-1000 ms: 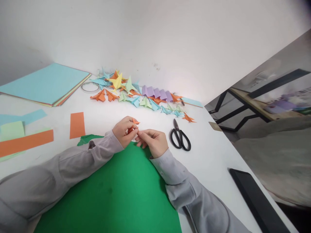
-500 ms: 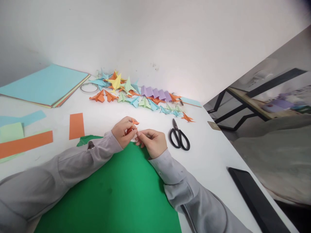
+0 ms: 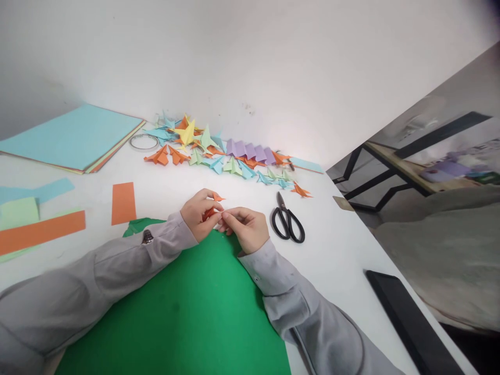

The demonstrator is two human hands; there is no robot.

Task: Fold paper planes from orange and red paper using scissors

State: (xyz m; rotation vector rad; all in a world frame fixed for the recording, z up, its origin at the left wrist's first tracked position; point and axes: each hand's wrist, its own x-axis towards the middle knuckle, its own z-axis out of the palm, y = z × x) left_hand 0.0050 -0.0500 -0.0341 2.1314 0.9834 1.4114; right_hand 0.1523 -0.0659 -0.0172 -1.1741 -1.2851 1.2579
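- Orange folded paper [image 3: 210, 214]: gripped in the fingers of the left hand [image 3: 199, 216] — just left of the right hand [image 3: 248, 229], long axis hidden.
- Right fingers: pinched together at its right end.
- Scissors [image 3: 286, 209]: right of both, on the tabletop [image 3: 328, 229].

On the worktop [image 3: 336, 245], scissors [image 3: 288, 223] are lying right of the right hand [image 3: 247, 229], folded papers [image 3: 245, 150] are resting behind the left hand [image 3: 198, 214], and a paper stack [image 3: 78, 138] is sitting left of a ring [image 3: 144, 148]
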